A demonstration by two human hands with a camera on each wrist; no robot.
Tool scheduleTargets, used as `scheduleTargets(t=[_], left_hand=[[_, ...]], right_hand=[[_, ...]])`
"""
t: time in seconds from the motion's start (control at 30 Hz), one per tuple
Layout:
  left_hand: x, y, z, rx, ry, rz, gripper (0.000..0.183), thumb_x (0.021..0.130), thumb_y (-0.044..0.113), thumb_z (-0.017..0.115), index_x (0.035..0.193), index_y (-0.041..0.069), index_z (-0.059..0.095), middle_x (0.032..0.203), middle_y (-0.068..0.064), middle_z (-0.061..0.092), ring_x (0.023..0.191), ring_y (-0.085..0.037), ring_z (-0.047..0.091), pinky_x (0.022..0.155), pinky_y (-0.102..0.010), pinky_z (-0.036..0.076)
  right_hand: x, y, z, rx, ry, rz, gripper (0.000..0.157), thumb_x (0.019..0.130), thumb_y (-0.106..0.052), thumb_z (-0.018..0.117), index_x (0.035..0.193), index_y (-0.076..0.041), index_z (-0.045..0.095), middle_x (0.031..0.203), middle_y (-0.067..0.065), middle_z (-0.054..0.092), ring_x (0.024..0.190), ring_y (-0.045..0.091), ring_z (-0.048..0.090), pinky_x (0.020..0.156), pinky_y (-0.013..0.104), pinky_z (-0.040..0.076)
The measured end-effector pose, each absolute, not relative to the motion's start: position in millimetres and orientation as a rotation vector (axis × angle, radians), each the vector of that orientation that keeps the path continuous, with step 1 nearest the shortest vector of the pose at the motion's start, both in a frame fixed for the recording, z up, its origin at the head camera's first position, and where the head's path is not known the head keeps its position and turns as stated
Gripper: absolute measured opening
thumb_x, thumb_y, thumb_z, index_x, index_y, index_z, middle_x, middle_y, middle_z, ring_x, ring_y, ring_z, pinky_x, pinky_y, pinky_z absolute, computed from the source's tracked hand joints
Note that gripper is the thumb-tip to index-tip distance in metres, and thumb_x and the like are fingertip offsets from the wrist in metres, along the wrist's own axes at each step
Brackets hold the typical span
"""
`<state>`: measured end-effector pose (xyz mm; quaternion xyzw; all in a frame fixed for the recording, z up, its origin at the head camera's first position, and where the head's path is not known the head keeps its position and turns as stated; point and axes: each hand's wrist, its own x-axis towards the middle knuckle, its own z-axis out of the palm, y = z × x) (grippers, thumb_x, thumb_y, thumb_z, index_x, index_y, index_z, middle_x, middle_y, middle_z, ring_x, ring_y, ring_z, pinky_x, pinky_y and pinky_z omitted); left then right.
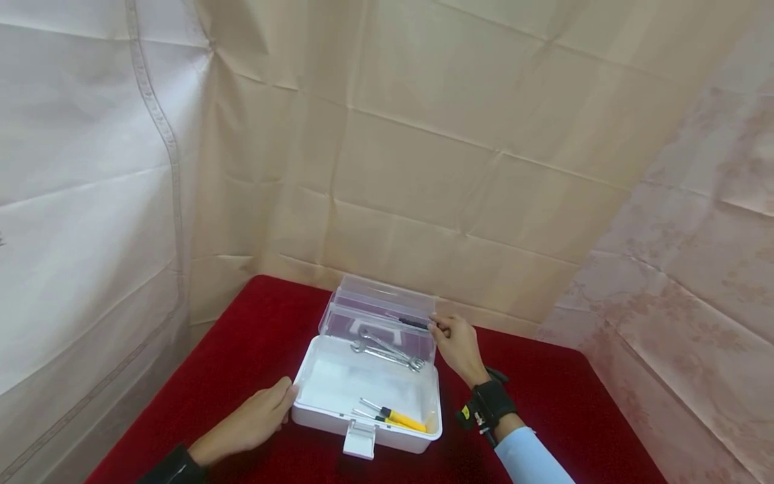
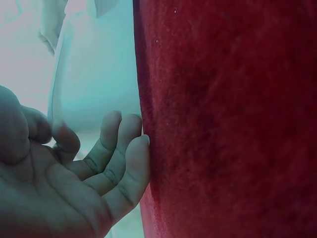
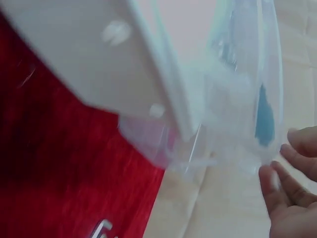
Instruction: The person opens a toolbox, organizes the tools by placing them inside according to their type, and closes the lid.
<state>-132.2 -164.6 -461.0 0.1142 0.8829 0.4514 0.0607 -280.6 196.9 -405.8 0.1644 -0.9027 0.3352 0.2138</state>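
A white toolbox [image 1: 363,418] stands with its clear lid [image 1: 387,296] swung back. My left hand [image 1: 260,417] pinches the left rim of the box between thumb and forefinger; the other fingers of that hand [image 2: 99,183] curl loosely beside the wall. At the lid's right edge, my right hand [image 1: 457,343] pinches the plastic with its fingertips. A dark-handled tool [image 1: 414,324], perhaps a screwdriver, lies in the lid close to those fingertips. Two silver wrenches [image 1: 387,353] lie crossed toward the back. Yellow-handled screwdrivers [image 1: 406,421] rest in the front right corner of the box.
A red cloth [image 1: 242,349] covers the table. The white latch [image 1: 360,440] hangs open at the box's front. Part of a dark object [image 1: 497,374] shows beside the right wrist. Beige sheeting [image 1: 411,168] hangs behind the table.
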Motion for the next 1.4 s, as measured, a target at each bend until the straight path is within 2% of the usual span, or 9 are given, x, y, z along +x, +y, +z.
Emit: scheduleTargets(t=[0.23, 0.47, 0.53, 0.73, 0.87, 0.97, 1.17, 1.3, 1.4], left_hand=[[-130, -166, -460, 0.300, 2.680, 1.359, 0.024, 0.106, 0.031, 0.041, 0.097, 0.010, 0.046, 0.076, -0.005, 0.052, 0.064, -0.018, 0.049, 0.055, -0.028, 0.043], [-131, -167, -461, 0.252, 2.736, 1.364, 0.020, 0.105, 0.026, 0.044, 0.093, 0.011, 0.048, 0.075, -0.004, 0.052, 0.064, -0.018, 0.048, 0.054, -0.027, 0.041], [-130, -167, -462, 0.254, 2.734, 1.367, 0.020, 0.105, 0.026, 0.044, 0.093, 0.011, 0.049, 0.075, -0.004, 0.053, 0.064, -0.018, 0.048, 0.055, -0.027, 0.041], [-130, -168, -462, 0.277, 2.740, 1.374, 0.024, 0.105, 0.032, 0.045, 0.095, 0.011, 0.049, 0.075, -0.004, 0.053, 0.066, -0.018, 0.050, 0.057, -0.028, 0.042], [-132, -166, -463, 0.305, 2.723, 1.376, 0.024, 0.105, 0.034, 0.044, 0.098, 0.011, 0.050, 0.076, -0.003, 0.054, 0.067, -0.017, 0.051, 0.058, -0.028, 0.044], [-133, -165, -463, 0.354, 2.721, 1.374, 0.023, 0.105, 0.032, 0.044, 0.097, 0.012, 0.050, 0.075, -0.003, 0.054, 0.065, -0.017, 0.050, 0.057, -0.028, 0.043], [-133, -166, -462, 0.408, 2.724, 1.362, 0.023, 0.106, 0.031, 0.043, 0.095, 0.012, 0.049, 0.073, -0.002, 0.054, 0.062, -0.017, 0.049, 0.056, -0.027, 0.042], [-133, -167, -462, 0.402, 2.726, 1.367, 0.024, 0.106, 0.031, 0.043, 0.094, 0.011, 0.048, 0.073, -0.002, 0.054, 0.062, -0.017, 0.049, 0.055, -0.027, 0.041], [-133, -166, -462, 0.405, 2.739, 1.374, 0.024, 0.105, 0.031, 0.044, 0.093, 0.011, 0.047, 0.072, -0.002, 0.053, 0.061, -0.016, 0.049, 0.054, -0.026, 0.041]], right_hand=[[-275, 240, -419, 0.295, -2.540, 0.863, 0.020, 0.094, -0.016, 0.065, 0.110, -0.008, 0.073, 0.094, 0.004, 0.064, 0.077, 0.019, 0.056, 0.064, 0.031, 0.048], [-264, 314, -461, 0.239, -2.856, 0.532, 0.031, 0.092, -0.016, 0.066, 0.117, 0.002, 0.067, 0.099, 0.016, 0.067, 0.092, 0.032, 0.061, 0.081, 0.050, 0.042], [-258, 327, -471, 0.222, -2.927, 0.520, 0.031, 0.092, -0.018, 0.066, 0.117, 0.001, 0.068, 0.096, 0.016, 0.066, 0.089, 0.032, 0.060, 0.080, 0.050, 0.042], [-252, 344, -482, 0.177, -2.881, 0.557, 0.013, 0.087, -0.014, 0.070, 0.096, -0.004, 0.072, 0.090, 0.011, 0.062, 0.085, 0.028, 0.057, 0.075, 0.045, 0.045], [-254, 350, -482, 0.107, -2.877, 0.546, 0.029, 0.089, -0.013, 0.068, 0.113, 0.003, 0.065, 0.110, 0.024, 0.060, 0.102, 0.039, 0.058, 0.085, 0.051, 0.044], [-258, 352, -481, 0.094, -2.922, 0.557, 0.038, 0.089, -0.014, 0.068, 0.122, 0.005, 0.061, 0.106, 0.021, 0.064, 0.096, 0.035, 0.061, 0.081, 0.050, 0.046], [-258, 346, -478, 0.110, -2.875, 0.593, 0.021, 0.086, -0.014, 0.072, 0.102, -0.002, 0.066, 0.085, 0.004, 0.066, 0.079, 0.023, 0.061, 0.072, 0.043, 0.046], [-258, 343, -481, 0.102, -2.836, 0.563, 0.013, 0.083, -0.014, 0.075, 0.089, -0.006, 0.067, 0.080, 0.002, 0.065, 0.076, 0.021, 0.060, 0.070, 0.041, 0.046], [-257, 342, -481, 0.088, -2.826, 0.558, 0.017, 0.078, -0.013, 0.079, 0.087, -0.005, 0.067, 0.080, 0.004, 0.066, 0.078, 0.024, 0.063, 0.071, 0.043, 0.048]])
